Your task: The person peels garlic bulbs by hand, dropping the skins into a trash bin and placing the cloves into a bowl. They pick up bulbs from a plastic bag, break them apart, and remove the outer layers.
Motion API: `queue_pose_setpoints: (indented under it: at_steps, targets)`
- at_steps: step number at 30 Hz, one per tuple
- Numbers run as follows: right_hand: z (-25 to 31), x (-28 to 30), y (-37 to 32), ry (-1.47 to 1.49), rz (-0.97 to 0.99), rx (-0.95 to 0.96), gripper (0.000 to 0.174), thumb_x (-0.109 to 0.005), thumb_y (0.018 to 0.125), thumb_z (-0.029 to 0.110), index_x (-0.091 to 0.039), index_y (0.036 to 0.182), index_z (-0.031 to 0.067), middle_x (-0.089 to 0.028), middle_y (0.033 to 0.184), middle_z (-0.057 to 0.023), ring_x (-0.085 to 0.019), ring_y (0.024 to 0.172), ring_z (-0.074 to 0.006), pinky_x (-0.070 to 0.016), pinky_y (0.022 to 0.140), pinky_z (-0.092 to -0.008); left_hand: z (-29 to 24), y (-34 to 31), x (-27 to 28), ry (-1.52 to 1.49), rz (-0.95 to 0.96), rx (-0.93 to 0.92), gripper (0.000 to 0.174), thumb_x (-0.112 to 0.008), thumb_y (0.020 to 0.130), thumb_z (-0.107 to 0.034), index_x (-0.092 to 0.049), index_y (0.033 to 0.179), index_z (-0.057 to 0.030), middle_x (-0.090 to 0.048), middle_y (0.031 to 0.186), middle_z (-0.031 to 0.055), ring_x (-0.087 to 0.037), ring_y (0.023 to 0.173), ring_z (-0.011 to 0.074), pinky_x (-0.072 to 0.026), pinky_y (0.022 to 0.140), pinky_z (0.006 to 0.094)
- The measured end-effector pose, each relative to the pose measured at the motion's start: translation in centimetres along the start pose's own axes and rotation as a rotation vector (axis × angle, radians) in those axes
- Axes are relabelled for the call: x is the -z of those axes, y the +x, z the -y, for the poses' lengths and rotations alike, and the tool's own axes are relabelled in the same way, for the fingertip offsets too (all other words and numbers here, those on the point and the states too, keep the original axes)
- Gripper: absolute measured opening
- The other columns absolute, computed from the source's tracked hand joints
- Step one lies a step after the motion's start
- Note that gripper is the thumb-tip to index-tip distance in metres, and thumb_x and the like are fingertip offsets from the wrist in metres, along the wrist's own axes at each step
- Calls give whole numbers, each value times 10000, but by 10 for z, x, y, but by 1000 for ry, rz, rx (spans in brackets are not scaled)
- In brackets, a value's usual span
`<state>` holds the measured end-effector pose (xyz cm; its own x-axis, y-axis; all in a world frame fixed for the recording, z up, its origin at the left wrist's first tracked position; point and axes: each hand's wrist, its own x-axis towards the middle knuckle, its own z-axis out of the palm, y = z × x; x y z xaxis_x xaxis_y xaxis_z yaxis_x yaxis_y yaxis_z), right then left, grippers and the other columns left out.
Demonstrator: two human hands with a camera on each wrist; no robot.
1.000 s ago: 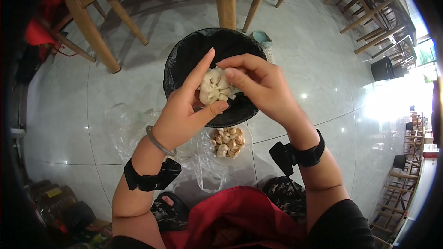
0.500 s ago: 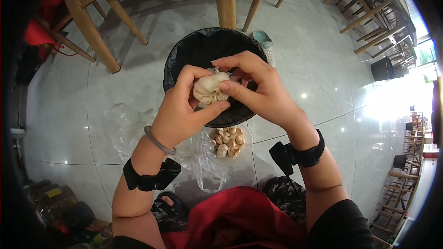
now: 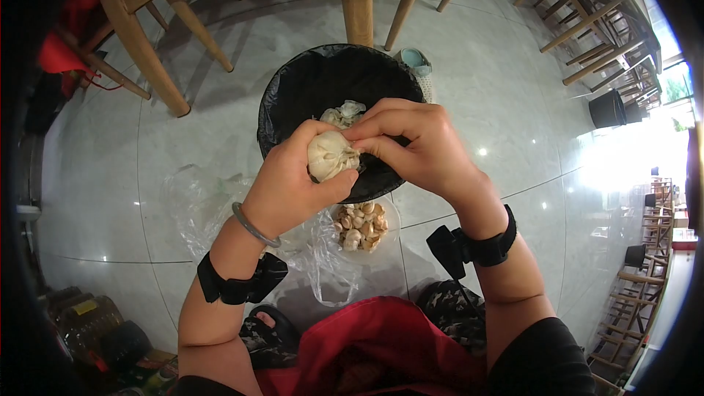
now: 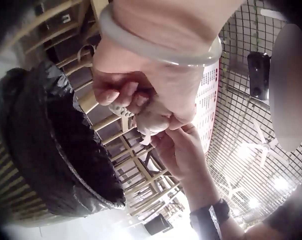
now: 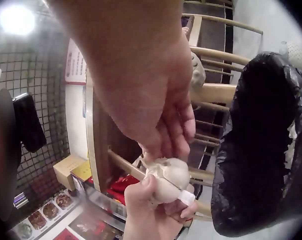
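Note:
A whitish garlic bulb (image 3: 328,158) is gripped in my left hand (image 3: 282,180), its thumb along the near side. My right hand (image 3: 422,143) pinches the bulb's papery top with thumb and fingertips. In the right wrist view, the bulb (image 5: 172,181) shows plump cloves and a loose flap of skin (image 5: 186,197). The left wrist view shows the bulb (image 4: 153,119) partly hidden by the fingers. Both hands are over a bin (image 3: 293,88) lined with a black bag. Pale garlic skins (image 3: 345,113) show inside it, just beyond the hands.
Below the bin, a pile of garlic cloves (image 3: 363,224) lies in a clear dish (image 3: 395,221) on the floor. Crumpled clear plastic bags (image 3: 198,205) spread to its left. A light container (image 3: 416,62) stands behind the bin, near a wooden table leg (image 3: 357,7). Bottles (image 3: 88,323) stand lower left.
The bulb has been turned in the left hand, its top now facing right. The right fingers have come together on its top, and pale skins show in the bin behind.

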<state>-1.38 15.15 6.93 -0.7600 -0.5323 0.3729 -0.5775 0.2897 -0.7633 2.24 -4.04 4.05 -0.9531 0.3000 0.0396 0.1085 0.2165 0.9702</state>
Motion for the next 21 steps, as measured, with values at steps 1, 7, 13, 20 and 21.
queue_pose_setpoints:
  at_steps: [1,7,13,20,21]
  targets:
    - [1,-1,0,-6,12,-15,127,-653,734,10,-677,859,8,-642,800,-101,-632,725,-232,-503,648,-303,0,0,0,41,-6,2,386,-713,729,-166,-516,1024,-15,-645,858,113,-649,781,192,-507,689,293]
    - [2,-11,-4,-110,-58,45,166,-662,715,15,-676,880,13,-645,801,-104,-636,717,-235,-506,646,-303,0,1,-5,149,-120,-28,376,-711,718,-168,-509,995,-15,-646,822,138,-661,746,239,-516,661,324]
    - [-1,-24,-7,-36,-244,15,136,-670,680,45,-653,811,12,-621,735,-115,-625,692,-263,-507,625,-316,-6,2,-8,177,-153,-10,389,-708,696,-155,-504,999,-20,-646,828,146,-660,764,256,-513,669,328]
    - [-11,-41,-14,57,-360,-146,167,-689,621,60,-649,772,3,-633,717,-113,-648,663,-201,-527,627,-299,3,-4,-13,-11,-117,56,370,-661,701,-78,-500,1033,-47,-595,872,46,-559,791,118,-474,708,275]
    - [-10,-40,-15,82,-346,-161,165,-685,616,67,-649,766,7,-631,711,-119,-648,647,-213,-525,615,-304,2,-5,-10,29,-93,50,358,-641,714,-69,-497,1042,-52,-584,887,38,-553,810,116,-468,716,268]
